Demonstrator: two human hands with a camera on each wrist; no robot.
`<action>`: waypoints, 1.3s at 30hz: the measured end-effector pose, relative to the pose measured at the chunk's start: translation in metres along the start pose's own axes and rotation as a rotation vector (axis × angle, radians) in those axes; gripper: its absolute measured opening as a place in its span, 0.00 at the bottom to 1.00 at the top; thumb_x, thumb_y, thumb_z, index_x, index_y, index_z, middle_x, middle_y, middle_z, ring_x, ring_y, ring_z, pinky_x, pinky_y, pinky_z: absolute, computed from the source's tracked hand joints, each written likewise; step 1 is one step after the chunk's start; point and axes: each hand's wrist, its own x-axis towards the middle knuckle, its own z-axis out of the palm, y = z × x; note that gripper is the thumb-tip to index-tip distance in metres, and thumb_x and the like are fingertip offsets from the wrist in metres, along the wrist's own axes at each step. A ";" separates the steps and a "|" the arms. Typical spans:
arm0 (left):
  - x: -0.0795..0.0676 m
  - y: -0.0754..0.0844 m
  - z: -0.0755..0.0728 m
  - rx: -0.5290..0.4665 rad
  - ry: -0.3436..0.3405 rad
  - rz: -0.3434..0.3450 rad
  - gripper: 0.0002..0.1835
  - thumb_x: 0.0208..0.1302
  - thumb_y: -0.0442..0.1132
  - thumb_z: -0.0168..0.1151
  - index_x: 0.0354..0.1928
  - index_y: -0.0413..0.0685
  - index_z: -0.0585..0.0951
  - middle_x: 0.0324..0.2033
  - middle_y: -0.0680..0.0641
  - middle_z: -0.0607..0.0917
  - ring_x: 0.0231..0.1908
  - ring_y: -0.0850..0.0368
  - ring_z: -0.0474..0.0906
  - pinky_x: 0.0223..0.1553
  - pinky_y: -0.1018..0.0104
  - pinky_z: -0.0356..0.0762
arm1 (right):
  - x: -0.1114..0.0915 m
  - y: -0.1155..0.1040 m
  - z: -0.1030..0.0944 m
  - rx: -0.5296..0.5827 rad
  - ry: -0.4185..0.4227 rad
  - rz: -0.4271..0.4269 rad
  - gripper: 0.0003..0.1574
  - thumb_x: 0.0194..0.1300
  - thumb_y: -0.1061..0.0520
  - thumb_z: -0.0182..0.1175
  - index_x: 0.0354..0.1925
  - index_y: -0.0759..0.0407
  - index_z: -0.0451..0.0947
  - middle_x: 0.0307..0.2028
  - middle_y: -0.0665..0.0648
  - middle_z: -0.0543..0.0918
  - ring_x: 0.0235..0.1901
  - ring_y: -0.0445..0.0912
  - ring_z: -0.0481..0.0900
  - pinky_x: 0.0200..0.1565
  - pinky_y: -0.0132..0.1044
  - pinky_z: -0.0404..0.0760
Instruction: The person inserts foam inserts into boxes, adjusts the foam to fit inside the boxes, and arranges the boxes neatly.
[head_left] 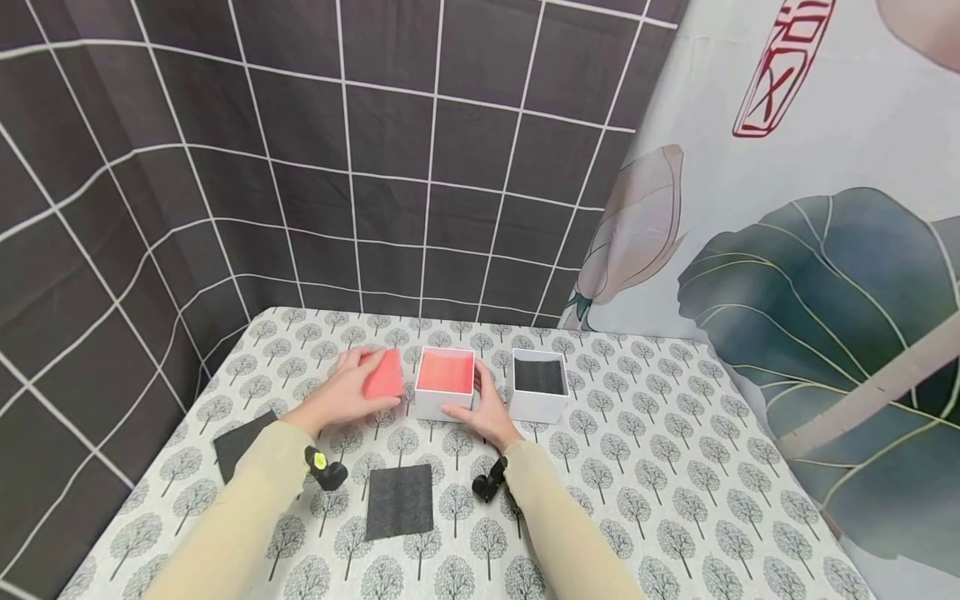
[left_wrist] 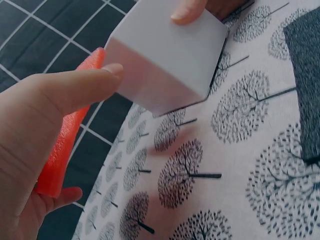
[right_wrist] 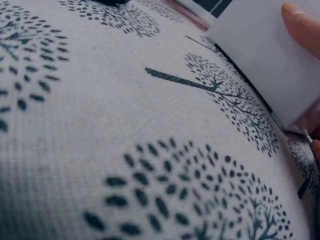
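My left hand (head_left: 349, 388) pinches a red foam square (head_left: 384, 375) between thumb and fingers, just left of a white box (head_left: 444, 405). The left wrist view shows the foam (left_wrist: 64, 150) edge-on, its thumb-side corner close to the box wall (left_wrist: 155, 60). Inside that box lies another red square (head_left: 446, 370). My right hand (head_left: 487, 412) grips the same box at its right side, thumb across the front wall and fingers around the far side. In the right wrist view the thumb (right_wrist: 302, 31) presses the white wall.
Right of my right hand stands a second white box (head_left: 538, 407) holding a black square (head_left: 540, 377). One black foam square (head_left: 400, 502) lies in front on the tree-print tablecloth (head_left: 637, 467); another (head_left: 238, 445) is partly under my left forearm. A dark grid curtain (head_left: 390, 200) hangs behind.
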 end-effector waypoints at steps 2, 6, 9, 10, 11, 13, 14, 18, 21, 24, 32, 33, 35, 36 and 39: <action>0.001 0.005 -0.001 -0.029 -0.009 0.004 0.51 0.50 0.59 0.67 0.71 0.50 0.54 0.65 0.40 0.56 0.59 0.44 0.58 0.49 0.40 0.72 | 0.000 0.001 0.000 0.005 0.005 -0.010 0.68 0.41 0.48 0.75 0.71 0.49 0.44 0.65 0.54 0.61 0.64 0.48 0.59 0.66 0.50 0.53; 0.005 0.014 -0.002 -0.074 -0.040 0.010 0.50 0.51 0.61 0.65 0.72 0.54 0.53 0.66 0.41 0.55 0.60 0.42 0.58 0.51 0.37 0.69 | -0.001 0.001 0.000 0.005 0.011 -0.019 0.68 0.41 0.46 0.75 0.71 0.49 0.45 0.65 0.54 0.62 0.63 0.48 0.60 0.66 0.51 0.54; 0.008 0.021 -0.002 -0.066 -0.056 0.038 0.50 0.51 0.63 0.63 0.72 0.54 0.52 0.66 0.41 0.54 0.62 0.42 0.58 0.53 0.36 0.67 | -0.001 0.001 0.000 0.007 0.009 -0.026 0.67 0.41 0.48 0.75 0.71 0.48 0.45 0.64 0.54 0.62 0.63 0.48 0.60 0.66 0.51 0.54; 0.010 0.023 -0.002 -0.062 -0.057 0.052 0.50 0.51 0.63 0.63 0.72 0.53 0.53 0.66 0.41 0.54 0.62 0.42 0.57 0.52 0.36 0.68 | -0.001 0.001 0.000 0.006 0.009 -0.027 0.67 0.41 0.48 0.75 0.71 0.48 0.45 0.64 0.53 0.63 0.63 0.47 0.60 0.66 0.50 0.54; 0.011 0.025 -0.002 -0.058 -0.057 0.067 0.50 0.51 0.63 0.63 0.72 0.53 0.53 0.66 0.41 0.54 0.62 0.42 0.57 0.53 0.37 0.68 | 0.000 0.002 0.000 0.003 0.010 -0.030 0.67 0.42 0.48 0.75 0.71 0.48 0.45 0.64 0.53 0.63 0.63 0.47 0.60 0.66 0.50 0.54; 0.013 0.030 -0.002 -0.044 -0.052 0.111 0.49 0.52 0.63 0.63 0.72 0.52 0.54 0.66 0.41 0.55 0.61 0.43 0.58 0.51 0.39 0.70 | 0.000 0.002 0.000 -0.004 0.011 -0.030 0.66 0.42 0.48 0.75 0.71 0.47 0.45 0.64 0.52 0.63 0.63 0.47 0.60 0.65 0.50 0.55; 0.015 0.032 -0.001 -0.038 -0.047 0.130 0.49 0.52 0.63 0.63 0.71 0.53 0.55 0.65 0.42 0.56 0.60 0.45 0.59 0.50 0.40 0.71 | 0.000 0.002 0.000 -0.010 0.011 -0.034 0.66 0.42 0.48 0.75 0.71 0.47 0.45 0.64 0.53 0.63 0.63 0.47 0.60 0.65 0.50 0.55; 0.020 0.038 0.001 -0.008 -0.027 0.223 0.47 0.52 0.60 0.65 0.70 0.50 0.58 0.63 0.40 0.61 0.57 0.46 0.60 0.47 0.45 0.74 | 0.000 0.002 0.001 -0.024 0.011 -0.044 0.66 0.43 0.47 0.75 0.71 0.47 0.45 0.65 0.53 0.63 0.63 0.47 0.60 0.65 0.50 0.56; 0.024 0.041 0.003 0.021 -0.026 0.260 0.47 0.52 0.60 0.64 0.70 0.48 0.58 0.62 0.38 0.62 0.57 0.46 0.60 0.47 0.46 0.75 | 0.000 0.002 0.001 -0.026 0.008 -0.052 0.66 0.43 0.47 0.74 0.71 0.48 0.45 0.65 0.53 0.62 0.64 0.48 0.60 0.65 0.50 0.56; 0.027 0.042 0.006 0.050 -0.029 0.274 0.47 0.52 0.61 0.64 0.70 0.48 0.58 0.62 0.39 0.62 0.58 0.47 0.60 0.48 0.48 0.75 | 0.000 0.000 0.001 -0.030 0.004 -0.046 0.66 0.43 0.46 0.74 0.71 0.48 0.45 0.65 0.53 0.62 0.64 0.48 0.60 0.65 0.52 0.56; 0.034 0.051 0.010 0.052 -0.067 0.251 0.49 0.50 0.64 0.64 0.71 0.52 0.58 0.64 0.41 0.61 0.58 0.49 0.60 0.46 0.50 0.76 | -0.003 -0.012 -0.001 -0.050 -0.022 -0.040 0.65 0.46 0.49 0.73 0.71 0.52 0.43 0.66 0.57 0.59 0.65 0.50 0.58 0.65 0.54 0.55; 0.035 0.053 0.010 0.050 -0.077 0.245 0.49 0.49 0.64 0.65 0.71 0.52 0.57 0.64 0.41 0.60 0.58 0.49 0.60 0.47 0.51 0.76 | -0.005 -0.017 -0.002 -0.053 -0.026 -0.036 0.65 0.46 0.50 0.73 0.71 0.53 0.43 0.66 0.57 0.59 0.65 0.51 0.58 0.65 0.54 0.55; 0.037 0.056 0.011 0.048 -0.098 0.238 0.49 0.49 0.64 0.64 0.71 0.52 0.57 0.65 0.41 0.60 0.57 0.49 0.61 0.46 0.51 0.77 | -0.008 -0.026 -0.003 -0.059 -0.036 -0.030 0.65 0.47 0.51 0.73 0.71 0.56 0.42 0.67 0.59 0.58 0.65 0.52 0.57 0.65 0.54 0.55; 0.038 0.057 0.011 0.048 -0.108 0.240 0.49 0.50 0.63 0.64 0.70 0.51 0.57 0.65 0.40 0.60 0.58 0.49 0.61 0.46 0.51 0.77 | -0.010 -0.031 -0.004 -0.063 -0.037 -0.033 0.64 0.47 0.52 0.72 0.71 0.57 0.42 0.66 0.60 0.58 0.65 0.52 0.58 0.64 0.54 0.56; 0.042 0.058 0.014 0.061 -0.128 0.262 0.48 0.52 0.61 0.64 0.70 0.49 0.57 0.65 0.40 0.58 0.60 0.47 0.59 0.49 0.49 0.75 | -0.013 -0.037 -0.004 -0.062 -0.052 -0.037 0.63 0.48 0.53 0.72 0.71 0.59 0.42 0.66 0.62 0.58 0.65 0.53 0.58 0.64 0.55 0.56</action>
